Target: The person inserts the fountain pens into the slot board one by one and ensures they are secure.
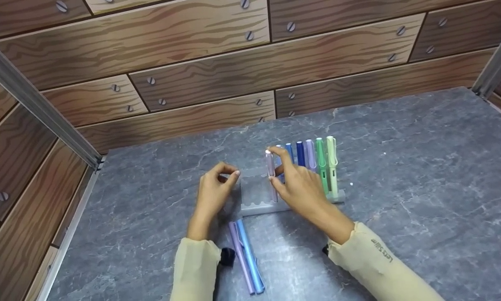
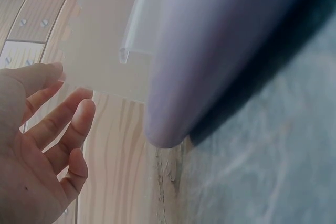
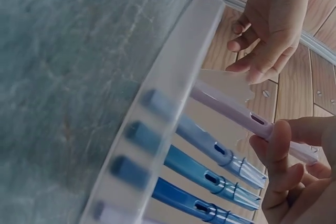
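A clear pen stand (image 1: 254,208) sits on the table with a notched back panel and front ledge. My right hand (image 1: 304,188) pinches a pale pink pen (image 3: 236,111), which leans upright in the stand at the left end of the row. To its right stand several pens, among them a dark blue pen (image 1: 301,153), a green pen (image 1: 321,155) and a light green pen (image 1: 331,156). My left hand (image 1: 217,190) pinches the stand's upper left corner between thumb and index finger; its other fingers are loosely bent.
A purple pen (image 1: 240,259) and a blue pen (image 1: 250,257) lie side by side on the grey marbled table (image 1: 129,234), in front of the stand beside the left sleeve. Wood-patterned walls (image 1: 208,67) border the table at the back and sides.
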Motion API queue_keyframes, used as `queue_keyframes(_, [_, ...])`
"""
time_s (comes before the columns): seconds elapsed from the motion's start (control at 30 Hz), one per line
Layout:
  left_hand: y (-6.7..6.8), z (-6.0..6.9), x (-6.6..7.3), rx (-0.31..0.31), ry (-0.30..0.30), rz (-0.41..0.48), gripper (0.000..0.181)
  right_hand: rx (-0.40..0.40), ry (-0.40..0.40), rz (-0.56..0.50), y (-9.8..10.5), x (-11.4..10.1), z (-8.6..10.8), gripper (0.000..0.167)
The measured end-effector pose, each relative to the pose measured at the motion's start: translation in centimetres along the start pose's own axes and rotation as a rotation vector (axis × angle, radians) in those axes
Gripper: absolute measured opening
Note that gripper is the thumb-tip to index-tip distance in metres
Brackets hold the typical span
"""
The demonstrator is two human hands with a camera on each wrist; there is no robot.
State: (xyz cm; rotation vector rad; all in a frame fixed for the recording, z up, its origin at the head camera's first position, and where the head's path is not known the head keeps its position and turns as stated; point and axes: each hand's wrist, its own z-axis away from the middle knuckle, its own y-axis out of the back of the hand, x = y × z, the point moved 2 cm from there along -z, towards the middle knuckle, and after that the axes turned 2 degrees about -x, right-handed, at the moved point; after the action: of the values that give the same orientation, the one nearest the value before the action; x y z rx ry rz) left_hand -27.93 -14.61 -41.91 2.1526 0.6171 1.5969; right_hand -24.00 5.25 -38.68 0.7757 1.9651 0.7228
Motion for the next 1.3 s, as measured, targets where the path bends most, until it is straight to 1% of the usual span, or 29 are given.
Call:
queue_keyframes(0.17, [0.0, 0.0, -0.1, -0.009, 0.014, 0.001, 0.009, -0.066, -0.056, 0.007, -0.3, 0.4, -0.2, 0.062])
queue_keyframes(0.33, [0.1, 0.0, 0.0, -0.013, 0.009, 0.012, 0.010, -0.075, -0.047, 0.034, -0.3, 0.3, -0.4, 0.062])
queue_keyframes(0.53, [0.1, 0.0, 0.0, -0.012, 0.000, 0.017, 0.010, -0.040, 0.017, 0.177, -0.3, 0.2, -0.3, 0.060])
queue_keyframes(0.6, [0.1, 0.0, -0.1, -0.013, -0.004, 0.015, 0.010, -0.038, 0.020, 0.218, -0.3, 0.3, -0.4, 0.061])
queue_keyframes(0.67, [0.1, 0.0, -0.1, -0.013, -0.007, 0.018, 0.011, -0.047, 0.005, 0.238, -0.2, 0.4, -0.5, 0.063])
queue_keyframes(0.9, [0.1, -0.1, -0.1, -0.007, -0.007, 0.032, 0.011, -0.121, -0.061, 0.254, -0.1, 0.7, -1.1, 0.065])
queue_keyframes(1.03, [0.2, -0.2, 0.0, -0.008, -0.019, 0.028, 0.011, -0.147, -0.070, 0.272, 0.0, 0.7, -1.5, 0.065])
queue_keyframes(1.3, [0.1, -0.1, -0.1, -0.022, -0.004, 0.014, 0.011, -0.206, -0.070, 0.320, 0.0, 0.7, -1.7, 0.066])
